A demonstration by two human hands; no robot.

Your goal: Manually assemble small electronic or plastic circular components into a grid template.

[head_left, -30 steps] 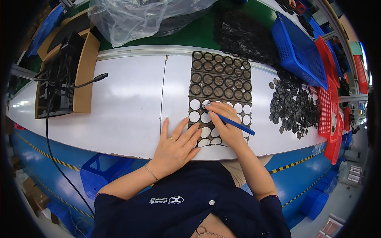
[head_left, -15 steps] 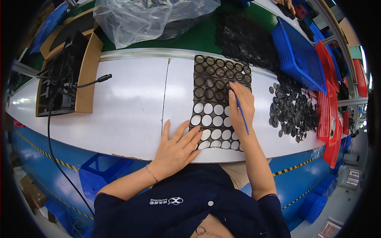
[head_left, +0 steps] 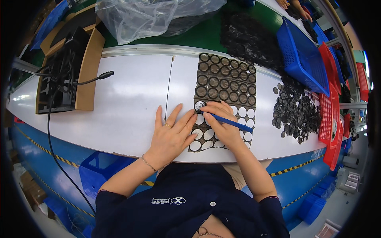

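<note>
A dark rectangular sheet (head_left: 224,99) lies on the white table. Rows of black rings (head_left: 213,81) cover its far half, and white round discs (head_left: 208,135) sit in rows on its near half. My right hand (head_left: 223,126) is closed round a slim blue pen-shaped tool (head_left: 232,121). The tool's tip points left, at the leftmost disc of the top white row, where a dark ring (head_left: 200,106) shows. Whether the tip touches it, I cannot tell. With fingers spread, my left hand (head_left: 170,135) rests on the table, its fingertips at the sheet's left edge.
Loose dark discs (head_left: 295,113) are heaped to the right, beside red baskets (head_left: 326,115) and a blue basket (head_left: 303,59). Black film-like material (head_left: 250,39) and a clear plastic bag (head_left: 154,18) lie beyond. A cardboard box (head_left: 85,85) with cables stands left. Another person's hand (head_left: 303,12) shows far right.
My right hand has moved down and left from the black rings to the white discs, and the blue tool has swung to lie nearly level. My left hand has shifted slightly up and left.
</note>
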